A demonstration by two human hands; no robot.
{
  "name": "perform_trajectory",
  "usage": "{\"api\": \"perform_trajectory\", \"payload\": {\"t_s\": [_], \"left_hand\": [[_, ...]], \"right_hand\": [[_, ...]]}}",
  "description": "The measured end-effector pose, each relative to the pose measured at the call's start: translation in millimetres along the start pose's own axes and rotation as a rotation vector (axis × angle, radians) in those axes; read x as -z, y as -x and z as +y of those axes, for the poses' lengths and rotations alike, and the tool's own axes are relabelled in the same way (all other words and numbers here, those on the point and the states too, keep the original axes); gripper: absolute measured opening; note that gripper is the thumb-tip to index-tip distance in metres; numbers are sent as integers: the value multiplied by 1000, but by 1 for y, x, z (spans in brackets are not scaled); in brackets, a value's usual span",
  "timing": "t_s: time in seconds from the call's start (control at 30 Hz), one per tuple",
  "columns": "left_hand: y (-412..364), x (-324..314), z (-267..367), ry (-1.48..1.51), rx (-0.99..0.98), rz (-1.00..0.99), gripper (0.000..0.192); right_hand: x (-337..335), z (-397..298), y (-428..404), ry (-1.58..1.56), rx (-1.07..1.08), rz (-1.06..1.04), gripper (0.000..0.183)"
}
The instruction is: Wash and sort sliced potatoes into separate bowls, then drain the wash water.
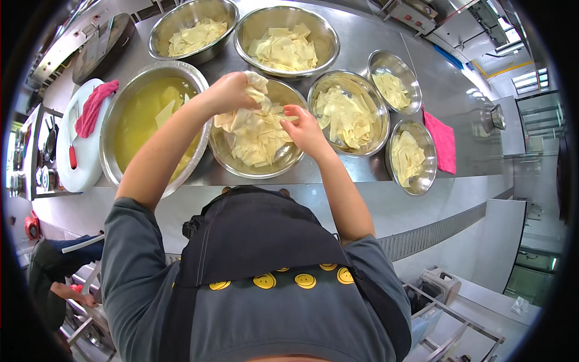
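Note:
My left hand [234,94] grips a limp bunch of pale yellow sheets [257,86], which look like thin bean curd. It is raised over the left part of a steel bowl [289,168] in front of me. More cut sheets [258,140] lie heaped in that bowl. On the bowl's right side, my right hand [305,129] has its fingers apart and holds nothing; its fingertips hover by the heap. To the left stands a large metal basin [108,135] of yellowish liquid [140,122], with a piece of sheet [165,114] in it, partly behind my left forearm.
Steel bowls with similar sheets stand at the back [332,59] and right [384,135]; a small one [432,174] overhangs the table edge. Left is a white board [86,174] with a red-handled knife [73,156] and pink cloth [95,108]. Another person [68,271] is behind, lower left.

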State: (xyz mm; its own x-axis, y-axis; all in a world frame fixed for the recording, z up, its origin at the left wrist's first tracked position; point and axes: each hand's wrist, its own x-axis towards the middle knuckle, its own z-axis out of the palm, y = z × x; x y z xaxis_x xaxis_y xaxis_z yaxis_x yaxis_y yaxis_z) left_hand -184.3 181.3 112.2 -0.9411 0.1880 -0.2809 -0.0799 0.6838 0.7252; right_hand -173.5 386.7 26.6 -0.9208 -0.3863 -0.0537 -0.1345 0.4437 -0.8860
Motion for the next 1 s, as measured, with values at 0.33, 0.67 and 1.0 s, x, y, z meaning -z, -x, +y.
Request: {"api": "perform_trajectory", "payload": {"t_s": [0.33, 0.67, 1.0], "left_hand": [[-5, 10, 2, 260, 47, 24, 41], [-4, 16, 4, 433, 2, 107, 35], [-14, 8, -6, 296, 93, 137, 28]], "right_hand": [[26, 2, 3, -60, -19, -78, 29], [58, 44, 58, -177, -196, -90, 27], [50, 102, 128, -222, -454, -13, 25]]}}
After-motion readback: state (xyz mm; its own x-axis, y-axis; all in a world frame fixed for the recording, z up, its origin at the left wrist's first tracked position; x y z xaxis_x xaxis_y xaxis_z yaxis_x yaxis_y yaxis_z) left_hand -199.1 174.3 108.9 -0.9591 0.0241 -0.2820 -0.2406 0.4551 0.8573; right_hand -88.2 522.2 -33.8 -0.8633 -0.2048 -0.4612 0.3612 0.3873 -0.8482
